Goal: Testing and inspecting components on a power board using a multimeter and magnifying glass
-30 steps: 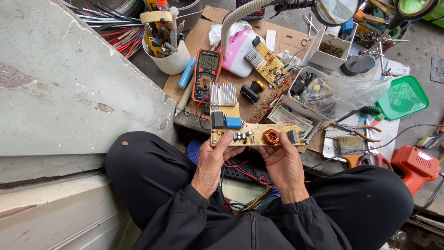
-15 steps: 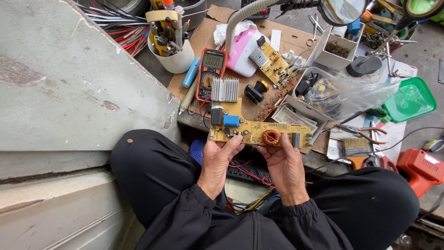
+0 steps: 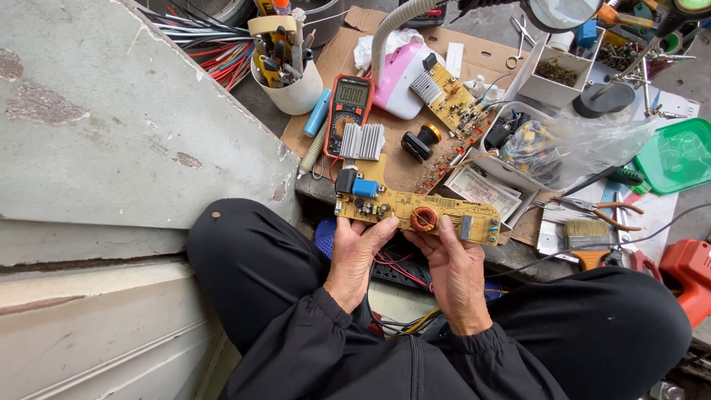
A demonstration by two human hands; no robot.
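— What is held by the left hand [image 3: 355, 255]?

— The left end of a yellow circuit board [image 3: 415, 211] is gripped by it, thumb laid up on the top face, fingers closed beneath. The board's other half is clamped by the right hand [image 3: 453, 270], its thumb set just beside a copper coil [image 3: 424, 218].

— And where is the board kept?

— It is held level above the lap, between the knees in black trousers [image 3: 259, 274], just at the near edge of the low table [image 3: 518, 255]. A blue part [image 3: 366, 187] and a finned heat sink [image 3: 361, 141] are carried at its left end.

— What is seen beyond it?

— A multimeter [image 3: 348, 111] with an orange rim lies on cardboard [image 3: 400, 167] behind the heat sink — a white cup of tools [image 3: 292, 85] stands to its left. A second circuit board [image 3: 452, 96] rests near a pink lamp base [image 3: 404, 78]. To the right, pliers [image 3: 600, 211] and a brush [image 3: 589, 241] are laid on the table, well apart from the hands.
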